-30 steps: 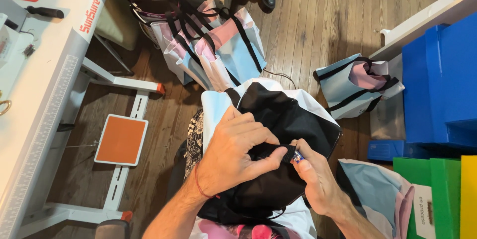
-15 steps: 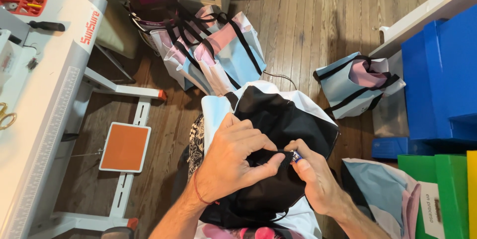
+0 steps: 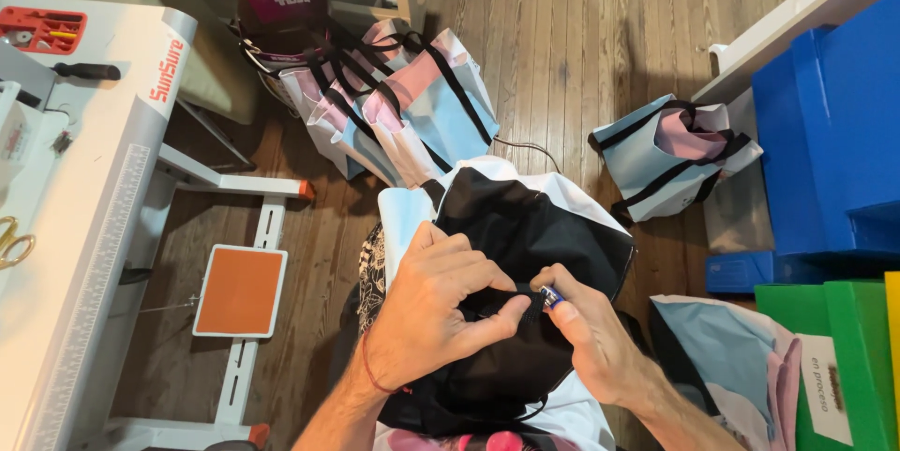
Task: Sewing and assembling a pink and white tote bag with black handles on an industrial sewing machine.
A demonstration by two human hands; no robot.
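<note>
The left hand [image 3: 441, 306] pinches a black strap [image 3: 502, 301] against the black bag [image 3: 525, 245] on the person's lap, fingers closed on the cloth. The right hand [image 3: 591, 338] is closed on a small lighter [image 3: 551, 296], blue with a metal top, its tip touching the strap end. I judge the step to be sealing that cut end. To do it well, the grip on the strap should stay taut and just back from the end, with the fingertips clear of the flame and the bag cloth folded away beneath it.

Counted: one lighter and one bag in hand. On the wooden floor [image 3: 562, 57] a heap of pink and pale blue bags [image 3: 403, 104] lies ahead, one more bag [image 3: 670, 156] to the right, and another [image 3: 741, 367] near the right wrist. One orange pedal [image 3: 241, 290] sits under the white table [image 3: 84, 217].
</note>
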